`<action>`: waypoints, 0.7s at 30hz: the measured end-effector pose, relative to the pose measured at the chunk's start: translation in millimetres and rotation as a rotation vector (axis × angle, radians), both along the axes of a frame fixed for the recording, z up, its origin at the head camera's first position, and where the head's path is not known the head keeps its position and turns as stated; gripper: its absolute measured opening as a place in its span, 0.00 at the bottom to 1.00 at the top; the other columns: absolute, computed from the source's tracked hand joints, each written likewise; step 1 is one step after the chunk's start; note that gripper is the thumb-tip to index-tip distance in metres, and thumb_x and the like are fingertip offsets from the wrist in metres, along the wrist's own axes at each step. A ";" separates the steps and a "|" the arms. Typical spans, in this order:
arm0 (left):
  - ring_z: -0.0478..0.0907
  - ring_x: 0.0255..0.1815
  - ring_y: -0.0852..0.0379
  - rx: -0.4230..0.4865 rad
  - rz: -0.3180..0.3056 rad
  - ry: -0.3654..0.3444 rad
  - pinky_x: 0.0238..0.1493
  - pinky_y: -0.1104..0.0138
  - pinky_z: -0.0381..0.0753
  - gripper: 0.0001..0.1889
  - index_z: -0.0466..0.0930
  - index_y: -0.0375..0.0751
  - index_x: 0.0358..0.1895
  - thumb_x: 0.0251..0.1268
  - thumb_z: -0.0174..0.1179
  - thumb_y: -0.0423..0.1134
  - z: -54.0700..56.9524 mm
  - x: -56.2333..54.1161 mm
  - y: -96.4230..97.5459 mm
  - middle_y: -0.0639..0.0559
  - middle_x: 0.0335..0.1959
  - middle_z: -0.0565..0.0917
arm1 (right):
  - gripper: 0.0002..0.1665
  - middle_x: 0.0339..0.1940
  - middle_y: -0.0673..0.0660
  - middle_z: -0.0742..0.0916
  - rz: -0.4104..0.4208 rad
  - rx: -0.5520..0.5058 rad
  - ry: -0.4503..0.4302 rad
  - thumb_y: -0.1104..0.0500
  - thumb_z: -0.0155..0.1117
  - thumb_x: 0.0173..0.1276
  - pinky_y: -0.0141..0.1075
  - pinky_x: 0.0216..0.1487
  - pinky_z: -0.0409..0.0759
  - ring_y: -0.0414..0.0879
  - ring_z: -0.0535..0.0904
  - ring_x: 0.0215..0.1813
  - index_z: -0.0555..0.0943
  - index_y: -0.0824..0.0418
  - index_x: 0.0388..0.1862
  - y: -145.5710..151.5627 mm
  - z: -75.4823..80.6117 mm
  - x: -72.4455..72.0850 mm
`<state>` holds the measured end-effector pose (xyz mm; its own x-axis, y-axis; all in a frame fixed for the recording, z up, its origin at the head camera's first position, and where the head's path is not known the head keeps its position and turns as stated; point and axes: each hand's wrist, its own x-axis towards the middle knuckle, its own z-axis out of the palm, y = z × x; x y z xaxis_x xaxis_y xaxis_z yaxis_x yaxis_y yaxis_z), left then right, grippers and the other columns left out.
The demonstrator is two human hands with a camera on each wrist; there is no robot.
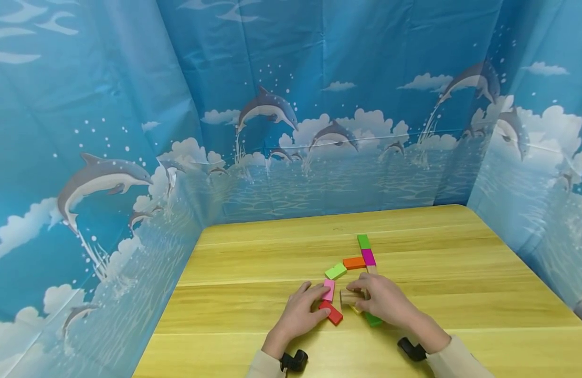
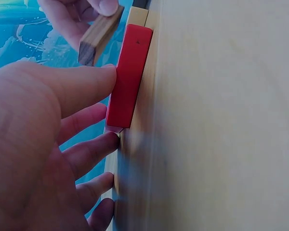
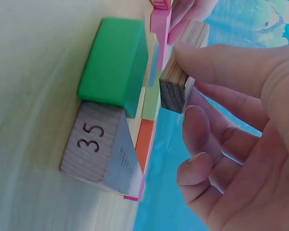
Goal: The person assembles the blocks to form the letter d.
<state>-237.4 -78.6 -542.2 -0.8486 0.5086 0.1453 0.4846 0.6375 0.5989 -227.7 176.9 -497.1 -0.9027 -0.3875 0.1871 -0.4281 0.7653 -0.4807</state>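
Observation:
In the head view my right hand (image 1: 387, 300) pinches a plain wooden block (image 1: 350, 297) between thumb and fingers, raised a little above the table. The right wrist view shows dark grain on the end of this wooden block (image 3: 173, 89). My left hand (image 1: 297, 313) rests on the tabletop with its fingers spread. Its thumb touches the side of a red block (image 2: 129, 77), and a fingertip lies at a pink block (image 1: 329, 288). Below the held block, a yellow block (image 1: 356, 310) and a green block (image 1: 373, 319) are partly covered by the right hand.
Farther back, a lime block (image 1: 336, 271), an orange block (image 1: 354, 263), a magenta block (image 1: 368, 257) and another green block (image 1: 363, 241) continue the ring-like outline. A wooden block marked 35 (image 3: 91, 142) adjoins the near green one. Dolphin-print curtains (image 1: 319, 184) border the wooden table (image 1: 234, 262).

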 end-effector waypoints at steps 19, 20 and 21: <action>0.57 0.76 0.38 0.009 -0.007 0.011 0.67 0.36 0.58 0.27 0.72 0.52 0.73 0.73 0.60 0.50 0.1 -0.7 1.1 0.52 0.73 0.71 | 0.17 0.35 0.44 0.83 -0.070 -0.055 -0.040 0.64 0.80 0.54 0.40 0.36 0.75 0.41 0.74 0.34 0.88 0.50 0.42 -7.4 -6.4 -28.4; 0.58 0.76 0.38 0.011 -0.004 0.013 0.66 0.36 0.58 0.27 0.72 0.52 0.73 0.73 0.60 0.50 -0.1 -0.7 1.1 0.52 0.73 0.71 | 0.17 0.35 0.44 0.83 -0.067 -0.064 -0.056 0.64 0.80 0.54 0.40 0.36 0.75 0.41 0.74 0.34 0.88 0.50 0.42 -8.4 -6.5 -28.5; 0.58 0.76 0.38 0.011 0.001 0.015 0.66 0.36 0.59 0.27 0.72 0.52 0.73 0.72 0.60 0.50 -0.2 -0.6 1.1 0.52 0.72 0.71 | 0.17 0.35 0.44 0.83 -0.063 -0.072 -0.070 0.65 0.80 0.54 0.40 0.36 0.75 0.41 0.74 0.34 0.88 0.50 0.42 -9.3 -6.4 -28.6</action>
